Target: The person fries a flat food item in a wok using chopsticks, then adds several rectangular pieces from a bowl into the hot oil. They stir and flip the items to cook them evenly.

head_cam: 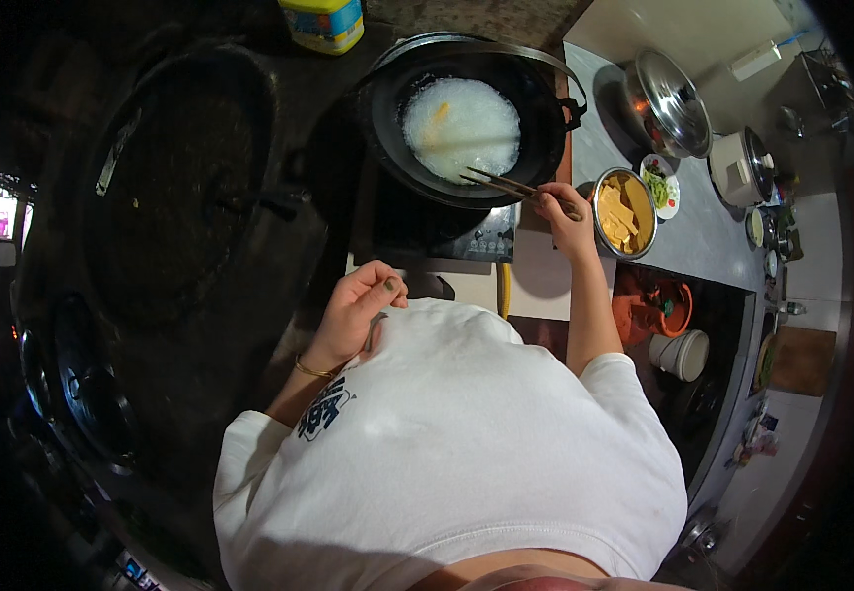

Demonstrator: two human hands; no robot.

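My right hand (564, 214) grips a pair of chopsticks (501, 185), whose tips reach over the near right part of a black wok (390, 155). White foam bubbles in the wok, and a yellow-orange piece (442, 112) shows in it. Just right of my right hand stands a metal bowl (599, 235) with flat yellow-orange pieces (619, 214) in it. My left hand (365, 303) is held in front of my shirt with curled fingers; whether something is in it cannot be told. The wok sits on a black cooktop (464, 240) with a control panel at its near edge.
A large dark built-in wok (175, 185) lies to the left. A yellow container (323, 26) stands behind. On the grey counter (700, 236) at right are a lidded steel pot (667, 103), a plate of green vegetables (661, 186) and a cooker (741, 168). Below are an orange gas cylinder (637, 310) and a white bucket (682, 354).
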